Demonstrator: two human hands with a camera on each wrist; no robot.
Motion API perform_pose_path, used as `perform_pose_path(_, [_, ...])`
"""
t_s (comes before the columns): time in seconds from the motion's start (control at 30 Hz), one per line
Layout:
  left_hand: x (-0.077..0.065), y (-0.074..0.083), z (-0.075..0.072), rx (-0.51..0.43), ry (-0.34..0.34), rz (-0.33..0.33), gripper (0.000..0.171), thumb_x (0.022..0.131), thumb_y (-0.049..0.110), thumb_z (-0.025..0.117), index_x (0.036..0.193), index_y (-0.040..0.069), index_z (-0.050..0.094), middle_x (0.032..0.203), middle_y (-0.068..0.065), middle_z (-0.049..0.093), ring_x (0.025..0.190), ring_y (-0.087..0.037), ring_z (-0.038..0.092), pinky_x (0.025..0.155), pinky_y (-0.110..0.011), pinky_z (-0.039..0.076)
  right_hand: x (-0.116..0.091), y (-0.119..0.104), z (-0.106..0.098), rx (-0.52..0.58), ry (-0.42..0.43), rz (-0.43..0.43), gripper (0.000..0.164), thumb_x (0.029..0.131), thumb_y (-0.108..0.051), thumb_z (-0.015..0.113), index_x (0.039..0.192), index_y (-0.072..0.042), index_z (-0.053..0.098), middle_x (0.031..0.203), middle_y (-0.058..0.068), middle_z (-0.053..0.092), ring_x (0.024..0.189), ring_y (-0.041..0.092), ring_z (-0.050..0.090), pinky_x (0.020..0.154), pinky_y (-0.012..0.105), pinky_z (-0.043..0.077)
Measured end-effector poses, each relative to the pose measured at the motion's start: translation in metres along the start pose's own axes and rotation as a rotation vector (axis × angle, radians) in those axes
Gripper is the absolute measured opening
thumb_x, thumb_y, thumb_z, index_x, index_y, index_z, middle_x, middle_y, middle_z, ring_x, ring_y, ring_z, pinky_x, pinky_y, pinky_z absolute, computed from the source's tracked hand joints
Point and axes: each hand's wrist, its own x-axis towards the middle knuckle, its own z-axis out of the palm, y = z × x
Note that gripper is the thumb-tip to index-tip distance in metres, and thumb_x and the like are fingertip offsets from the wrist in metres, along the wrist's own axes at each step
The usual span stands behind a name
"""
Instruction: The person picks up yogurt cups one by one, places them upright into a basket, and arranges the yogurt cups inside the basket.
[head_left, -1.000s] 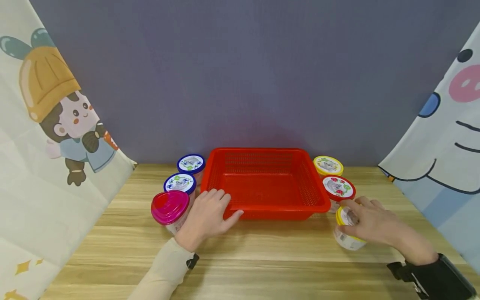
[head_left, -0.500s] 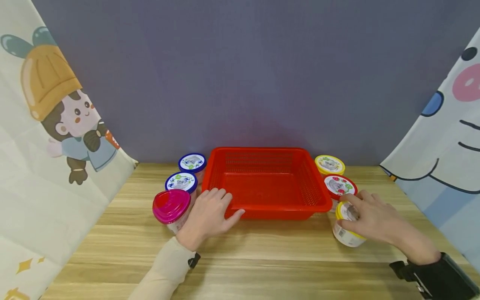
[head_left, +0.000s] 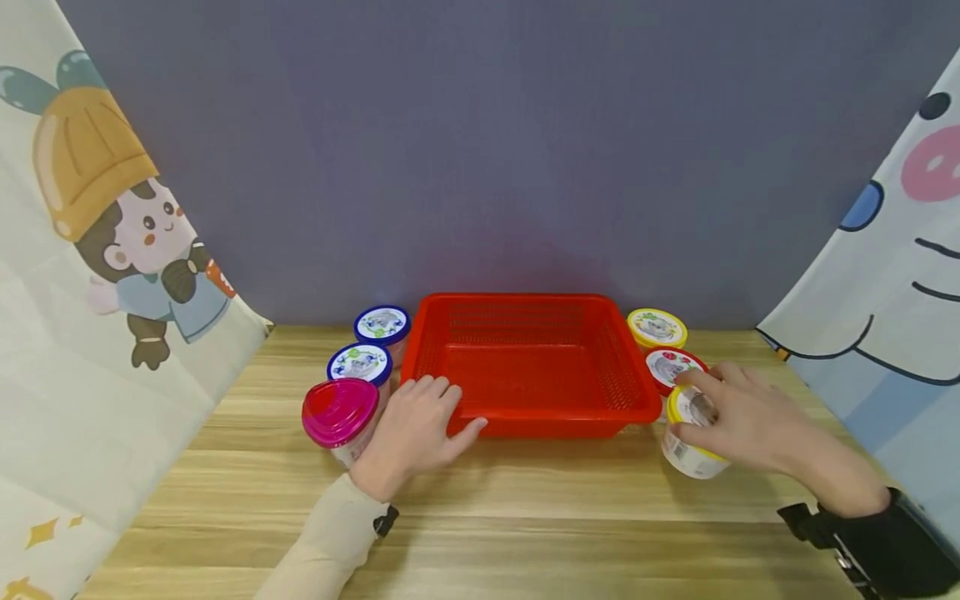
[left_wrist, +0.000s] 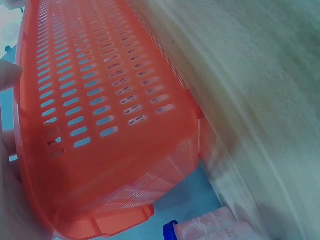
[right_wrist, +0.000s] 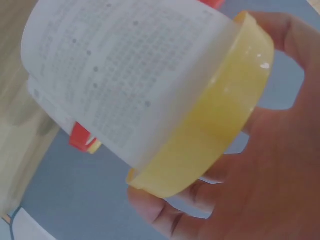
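My right hand point(head_left: 750, 421) grips a round tub with a yellow lid point(head_left: 697, 450), its thumb and fingers spread around the lid's rim. In the right wrist view, the tub's printed white side point(right_wrist: 130, 75) tilts away from the yellow lid. It appears to hang just above the table, in front of a red-lidded tub point(head_left: 667, 367). My left hand point(head_left: 416, 433) holds the front left corner of a red plastic basket point(head_left: 540, 425), fingers bent over the rim and thumb along the front edge. Those fingertips are mostly hidden in the head view.
Left of the basket stand two blue-lidded tubs point(head_left: 360, 364) and a pink-lidded tub point(head_left: 341, 412). Another yellow-lidded tub point(head_left: 657, 327) is at the back right. A grey backdrop point(head_left: 510, 150) rises behind the wooden table point(head_left: 510, 533), with printed cloths on both sides.
My right hand and the yellow-lidded tub have moved slightly up and away from me, covering more of the red-lidded tub. The left hand and basket have stayed put.
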Motion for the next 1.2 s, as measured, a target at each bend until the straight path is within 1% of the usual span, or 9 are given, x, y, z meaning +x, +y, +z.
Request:
perform_pose_path(0.07, [0.000, 0.000, 0.000, -0.001, 0.001, -0.003, 0.044, 0.095, 0.055, 0.055, 0.087, 0.013, 0.065, 0.075, 0.001, 0.055, 0.068, -0.017, 0.051, 0.064, -0.030, 0.043, 0.000, -0.001, -0.003, -0.007, 0.007, 0.000, 0.063, 0.081, -0.054, 0.074, 0.129, -0.013, 0.062, 0.111, 0.018, 0.057, 0.097, 0.037, 0.054, 0.065, 0.052, 0.049])
perform_pose_path(0.23, [0.001, 0.000, -0.001, 0.005, -0.012, -0.011, 0.046, 0.095, 0.056, 0.055, 0.090, 0.012, 0.068, 0.077, 0.000, 0.058, 0.070, -0.018, 0.052, 0.065, -0.031, 0.045, 0.001, -0.005, -0.009, -0.015, 0.001, 0.008, 0.064, 0.082, -0.055, 0.073, 0.130, -0.014, 0.062, 0.115, 0.020, 0.057, 0.102, 0.040, 0.052, 0.070, 0.055, 0.051])
perform_pose_path(0.33, [0.001, 0.000, -0.001, 0.009, -0.024, -0.013, 0.047, 0.096, 0.056, 0.054, 0.090, 0.012, 0.068, 0.077, 0.000, 0.058, 0.069, -0.017, 0.052, 0.065, -0.031, 0.045, 0.000, -0.007, -0.012, -0.016, -0.013, 0.012, 0.065, 0.083, -0.057, 0.073, 0.131, -0.014, 0.062, 0.116, 0.020, 0.057, 0.103, 0.041, 0.051, 0.071, 0.056, 0.051])
perform_pose_path(0.5, [0.001, 0.001, -0.001, 0.017, -0.023, -0.010, 0.046, 0.095, 0.056, 0.054, 0.090, 0.012, 0.067, 0.077, 0.000, 0.058, 0.069, -0.017, 0.052, 0.065, -0.031, 0.045, -0.002, -0.007, -0.014, -0.030, 0.001, -0.009, 0.063, 0.084, -0.057, 0.071, 0.130, -0.013, 0.063, 0.115, 0.018, 0.058, 0.102, 0.039, 0.051, 0.075, 0.056, 0.048])
perform_pose_path(0.77, [0.001, 0.001, 0.000, 0.015, -0.016, -0.008, 0.045, 0.095, 0.056, 0.054, 0.088, 0.012, 0.067, 0.076, 0.000, 0.057, 0.069, -0.018, 0.052, 0.064, -0.031, 0.044, 0.000, -0.007, -0.022, -0.074, 0.001, -0.027, 0.064, 0.085, -0.057, 0.070, 0.129, -0.012, 0.063, 0.115, 0.018, 0.059, 0.100, 0.039, 0.055, 0.072, 0.057, 0.050])
perform_pose_path(0.93, [0.002, 0.001, 0.000, 0.014, -0.008, -0.007, 0.046, 0.096, 0.056, 0.054, 0.089, 0.012, 0.067, 0.076, -0.001, 0.058, 0.069, -0.018, 0.053, 0.064, -0.031, 0.045, 0.003, -0.005, -0.031, -0.052, 0.020, -0.034, 0.064, 0.084, -0.058, 0.072, 0.129, -0.012, 0.064, 0.119, 0.020, 0.059, 0.107, 0.043, 0.052, 0.074, 0.060, 0.051])
perform_pose_path(1.03, [0.002, 0.001, 0.000, 0.016, -0.010, -0.007, 0.046, 0.095, 0.056, 0.054, 0.089, 0.012, 0.068, 0.077, -0.001, 0.059, 0.070, -0.018, 0.054, 0.065, -0.031, 0.045, 0.003, -0.004, -0.036, -0.026, 0.023, -0.027, 0.064, 0.084, -0.058, 0.072, 0.129, -0.013, 0.063, 0.123, 0.020, 0.057, 0.111, 0.042, 0.049, 0.074, 0.061, 0.051])
perform_pose_path(1.2, [0.001, 0.001, 0.000, 0.016, -0.021, -0.010, 0.047, 0.096, 0.056, 0.054, 0.089, 0.012, 0.068, 0.078, -0.001, 0.060, 0.071, -0.019, 0.055, 0.066, -0.032, 0.046, 0.004, -0.003, -0.041, -0.034, 0.053, -0.039, 0.063, 0.084, -0.059, 0.072, 0.128, -0.014, 0.064, 0.125, 0.021, 0.056, 0.113, 0.041, 0.048, 0.078, 0.063, 0.050])
